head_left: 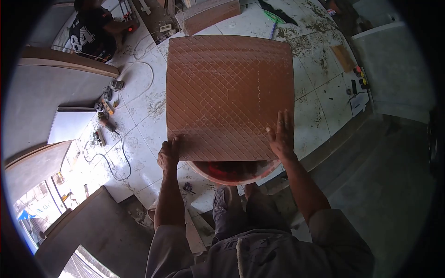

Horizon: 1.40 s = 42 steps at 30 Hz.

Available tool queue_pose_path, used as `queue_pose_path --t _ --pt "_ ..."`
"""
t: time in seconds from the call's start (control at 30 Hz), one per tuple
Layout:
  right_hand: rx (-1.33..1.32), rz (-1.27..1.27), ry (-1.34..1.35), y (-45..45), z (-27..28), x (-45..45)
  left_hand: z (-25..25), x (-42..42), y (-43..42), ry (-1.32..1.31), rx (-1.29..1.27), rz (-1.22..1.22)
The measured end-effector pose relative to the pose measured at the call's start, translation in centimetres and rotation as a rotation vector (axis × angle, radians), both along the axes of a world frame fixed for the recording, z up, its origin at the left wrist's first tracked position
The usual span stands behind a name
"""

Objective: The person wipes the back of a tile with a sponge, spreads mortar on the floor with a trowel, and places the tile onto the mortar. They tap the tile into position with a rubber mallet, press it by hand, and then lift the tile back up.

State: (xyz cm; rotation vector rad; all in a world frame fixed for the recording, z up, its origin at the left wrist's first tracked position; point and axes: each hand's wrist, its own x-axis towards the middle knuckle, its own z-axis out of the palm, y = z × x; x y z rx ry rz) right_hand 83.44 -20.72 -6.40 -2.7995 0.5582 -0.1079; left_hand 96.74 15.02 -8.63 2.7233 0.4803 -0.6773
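The brown tile [227,99] is hiding the far part of the round basin [232,182]. Left of the basin, the left hand [168,153] is grasping the tile's edge with its fingers; toward its right, the right hand's [282,139] fingers are lying spread on top, their grip unclear.

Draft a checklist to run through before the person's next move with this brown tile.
1. Left hand on the near left corner of the tile: ok.
2. Right hand on the tile near its right edge: ok.
3. Full view into the basin: not ok, the tile covers most of it.
4. Tile free of the basin's rim: cannot tell.
5. Tile's underside checked for damage: cannot tell, hidden.
6. Power tool apart from the tile: ok.
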Motion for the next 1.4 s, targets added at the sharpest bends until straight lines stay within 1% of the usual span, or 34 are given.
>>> queue_pose_path --t 0.03,0.1,0.13,0.2,0.23,0.3,0.37,0.43,0.5,0.53,0.6,0.63,0.67,0.7,0.73,0.77,0.8,0.87,0.9,0.97,1.03,1.07,1.1,1.13,1.17,1.2,1.23,1.27,1.3,1.33,1.37,1.4 --pt "0.001 0.008 0.008 0.7 -1.2 1.6 -0.9 -0.2 -0.1 0.008 0.001 0.008" --pt "-0.014 0.163 0.122 2.0 -3.8 3.5 -3.1 -1.0 -0.1 -0.08 -0.045 0.127" --pt "-0.007 0.185 0.137 2.3 -4.3 3.5 -3.3 -1.3 -0.3 -0.065 -0.037 0.148" --pt "-0.09 0.133 0.144 3.2 -4.9 3.5 -3.2 -1.2 -0.4 -0.102 -0.044 0.158" --pt "-0.082 0.162 0.161 3.6 -4.8 2.9 -3.1 -1.4 -0.3 -0.084 -0.033 0.185" --pt "0.02 0.254 0.176 3.8 -3.4 1.4 -2.6 -1.1 -0.6 -0.104 -0.047 0.162" --pt "0.194 0.375 0.129 5.6 -1.4 -0.5 -2.2 -0.6 -0.7 -0.082 -0.074 0.192" --pt "0.437 0.579 0.219 8.2 0.1 -3.5 -2.0 -0.2 -0.2 -0.059 -0.089 0.232" --pt "0.634 0.668 0.283 11.2 0.2 -6.5 -2.3 -0.1 0.0 -0.078 -0.122 0.205" --pt "0.631 0.693 0.303 12.0 -0.5 -6.9 -2.5 0.3 0.1 -0.074 -0.121 0.2" --pt "0.381 0.749 0.24 13.3 -2.0 -7.1 -2.2 1.8 0.1 -0.067 -0.148 0.198" --pt "0.329 0.762 0.196 14.0 -1.8 -6.7 -2.0 2.4 0.1 -0.067 -0.167 0.201" --pt "0.338 0.796 0.215 14.1 -2.6 -6.5 -2.2 2.9 0.1 -0.105 -0.175 0.185" --pt "0.411 0.866 0.235 14.3 -3.3 -6.6 -2.5 3.2 0.0 -0.135 -0.18 0.164" --pt "0.483 0.927 0.256 14.5 -4.1 -6.9 -2.6 3.7 -0.1 -0.111 -0.181 0.164" --pt "0.473 0.883 0.313 14.5 -6.0 -7.3 -2.9 3.8 -0.4 -0.089 -0.188 0.163" --pt "0.475 0.902 0.335 14.6 -7.4 -7.3 -3.5 3.2 -0.6 -0.075 -0.188 0.188" --pt "0.47 0.198 0.857 14.9 -10.7 -6.1 -4.6 2.6 -0.6 -0.337 -0.255 0.146" --pt "0.385 0.087 0.91 14.6 -12.6 -4.5 -4.8 2.4 -0.7 -0.329 -0.245 0.169" --pt "0.151 0.31 0.667 14.8 -16.5 -0.1 -4.9 1.9 -0.8 -0.387 -0.213 0.145" --pt "0.03 0.467 0.466 15.7 -18.2 4.4 -5.9 2.1 -0.9 -0.378 -0.218 0.188" --pt "-0.026 0.535 0.374 16.7 -18.8 6.7 -6.2 2.2 -0.8 -0.361 -0.267 0.181" --pt "-0.071 0.603 0.29 17.8 -18.8 8.7 -5.8 2.2 -1.1 -0.392 -0.269 0.21" --pt "-0.112 0.667 0.21 19.0 -18.4 10.2 -8.0 1.7 -1.9 -0.649 -0.242 0.204" --pt "-0.15 0.716 0.138 20.4 -17.9 11.4 -7.8 1.6 -1.7 -0.658 -0.386 0.254" --pt "-0.194 0.756 0.075 21.9 -17.1 12.0 -8.2 1.7 -2.0 -0.688 -0.419 0.298" --pt "-0.242 0.782 0.005 23.5 -16.5 13.0 -8.7 1.5 -2.4 -0.775 -0.356 0.279" --pt "-0.287 0.799 -0.058 25.0 -15.8 13.5 -9.3 2.4 -2.9 -0.649 -0.388 0.253" --pt "-0.333 0.81 -0.113 26.4 -15.3 14.0 -9.5 2.7 -3.2 -0.662 -0.364 0.275" --pt "-0.37 0.824 -0.168 27.8 -15.0 14.2 -13.0 0.6 -3.7 -0.659 -0.39 0.285" --pt "-0.4 0.823 -0.216 28.9 -14.4 14.5 -20.4 -3.5 -4.2 -0.591 -0.442 0.261" --pt "-0.426 0.821 -0.252 30.0 -13.9 14.8 -29.6 -9.1 -4.1 -0.468 -0.525 0.201"
